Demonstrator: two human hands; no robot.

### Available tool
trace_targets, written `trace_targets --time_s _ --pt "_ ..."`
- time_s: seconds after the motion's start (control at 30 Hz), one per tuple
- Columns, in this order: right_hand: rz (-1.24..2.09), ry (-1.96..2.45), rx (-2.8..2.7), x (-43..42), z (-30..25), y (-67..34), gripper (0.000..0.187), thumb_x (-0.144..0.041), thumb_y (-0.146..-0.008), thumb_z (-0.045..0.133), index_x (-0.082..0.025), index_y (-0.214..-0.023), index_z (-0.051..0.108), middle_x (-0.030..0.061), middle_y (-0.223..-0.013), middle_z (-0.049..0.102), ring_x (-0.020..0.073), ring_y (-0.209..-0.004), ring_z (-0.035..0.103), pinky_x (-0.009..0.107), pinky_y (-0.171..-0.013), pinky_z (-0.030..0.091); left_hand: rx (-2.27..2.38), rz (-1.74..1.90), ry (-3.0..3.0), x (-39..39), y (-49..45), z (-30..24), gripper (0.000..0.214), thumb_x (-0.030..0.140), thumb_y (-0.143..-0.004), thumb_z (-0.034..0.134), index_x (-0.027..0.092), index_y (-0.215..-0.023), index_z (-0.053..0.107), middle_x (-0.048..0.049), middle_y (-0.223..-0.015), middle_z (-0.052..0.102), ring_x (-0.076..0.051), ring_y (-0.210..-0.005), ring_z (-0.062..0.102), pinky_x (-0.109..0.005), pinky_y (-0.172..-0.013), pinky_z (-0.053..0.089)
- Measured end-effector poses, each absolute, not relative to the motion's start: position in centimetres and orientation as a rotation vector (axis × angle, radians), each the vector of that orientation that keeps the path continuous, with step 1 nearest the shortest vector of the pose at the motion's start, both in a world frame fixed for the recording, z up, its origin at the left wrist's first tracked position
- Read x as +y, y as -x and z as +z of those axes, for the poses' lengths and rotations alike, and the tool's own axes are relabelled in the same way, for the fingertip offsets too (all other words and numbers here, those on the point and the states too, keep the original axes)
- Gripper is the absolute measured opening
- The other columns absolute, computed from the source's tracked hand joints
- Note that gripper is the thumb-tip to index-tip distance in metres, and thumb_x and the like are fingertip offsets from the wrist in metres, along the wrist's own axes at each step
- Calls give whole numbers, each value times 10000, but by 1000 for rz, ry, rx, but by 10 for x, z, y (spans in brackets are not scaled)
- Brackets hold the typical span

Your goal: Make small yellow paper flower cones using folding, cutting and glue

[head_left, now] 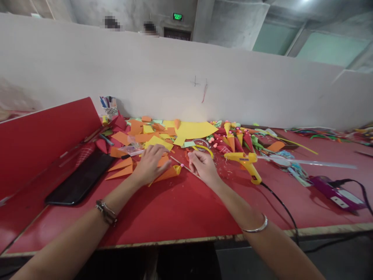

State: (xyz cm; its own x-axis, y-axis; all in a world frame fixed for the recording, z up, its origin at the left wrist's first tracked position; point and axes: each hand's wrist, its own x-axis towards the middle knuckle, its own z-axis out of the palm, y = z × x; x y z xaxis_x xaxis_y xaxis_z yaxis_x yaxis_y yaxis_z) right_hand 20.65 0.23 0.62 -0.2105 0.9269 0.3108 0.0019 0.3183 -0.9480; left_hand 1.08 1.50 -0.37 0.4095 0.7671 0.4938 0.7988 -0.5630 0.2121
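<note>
My left hand (151,164) lies palm down with fingers apart over orange and yellow paper pieces. Partly under it is an orange paper cone (167,174) with a yellow end, and a pink bead (182,165) sits by that end. My right hand (203,167) is closed, thumb and fingers pinched together; what they hold is too small to make out. A thin stick (192,172) runs beside the bead and under the right hand. To the right, a yellow hot glue gun (243,161) lies on the red table (180,214), a clear glue stick in its back.
At left lie a black phone (83,179) and a red board (43,144). A pen cup (110,105) stands behind. Finished small paper cones (233,138) are heaped at back right. A purple power strip (338,194) and cords are at far right. A white partition (163,74) closes the back.
</note>
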Motion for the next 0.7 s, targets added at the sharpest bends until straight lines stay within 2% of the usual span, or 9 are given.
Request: trace_targets --time_s 0.07,0.17,0.27,0.37,0.47,0.57,0.63,0.7 --pt "991 906 -1523 4 6 -206 278 -385 -761 537 -179 -576 516 -62 -438 468 64 -398 448 204 -460 427 -1405 -731 2731 9 -18 -3 360 452 -800 424 209 -1053 506 -73 -1079 520 -245 -1005 435 -413 -886 300" --pt "941 917 -1516 7 5 -205 168 -342 -735 567 -179 -751 604 -22 -616 574 97 -540 540 229 -530 466 -1386 -620 2835 6 -22 -8 465 527 -721 503 213 -1064 516 -85 -1112 509 -274 -1050 424 -421 -883 302" --pt "1008 891 -1464 9 2 -205 195 -328 -735 563 -180 -858 589 -1 -715 599 105 -611 578 256 -596 499 -1422 -585 2883 10 -20 -14 399 478 -715 537 194 -994 556 -92 -1052 542 -267 -990 469 -394 -840 333" --pt "1105 828 -1407 10 0 -205 183 -329 -741 565 -178 -837 524 4 -719 618 113 -631 610 269 -630 508 -1533 -662 2933 13 -18 -14 321 436 -738 519 182 -928 569 -72 -914 579 -213 -833 510 -324 -739 371" --pt "1157 827 -1404 8 1 -206 191 -366 -765 534 -188 -773 465 -26 -596 601 102 -509 587 241 -531 490 -1694 -869 2966 13 -17 -11 305 434 -759 476 180 -908 554 -21 -759 554 -154 -670 468 -265 -615 362" --pt "1095 845 -1437 6 5 -208 255 -411 -798 471 -184 -683 467 -45 -490 534 79 -403 505 204 -424 425 -1807 -1174 3000 14 -18 -7 281 411 -779 439 171 -899 521 7 -720 516 -132 -645 433 -256 -616 360" --pt "1010 852 -1464 5 6 -208 272 -404 -797 476 -177 -650 494 -44 -487 505 69 -407 468 198 -422 402 -1875 -1444 3028 14 -18 -6 244 384 -791 421 167 -878 491 16 -709 494 -124 -663 438 -256 -648 370" --pt "928 868 -1469 6 6 -208 212 -367 -761 539 -175 -673 525 -37 -542 512 74 -472 481 203 -473 418 -1937 -1721 3023 14 -19 -6 202 353 -788 430 173 -871 461 30 -690 464 -106 -647 433 -240 -645 372"
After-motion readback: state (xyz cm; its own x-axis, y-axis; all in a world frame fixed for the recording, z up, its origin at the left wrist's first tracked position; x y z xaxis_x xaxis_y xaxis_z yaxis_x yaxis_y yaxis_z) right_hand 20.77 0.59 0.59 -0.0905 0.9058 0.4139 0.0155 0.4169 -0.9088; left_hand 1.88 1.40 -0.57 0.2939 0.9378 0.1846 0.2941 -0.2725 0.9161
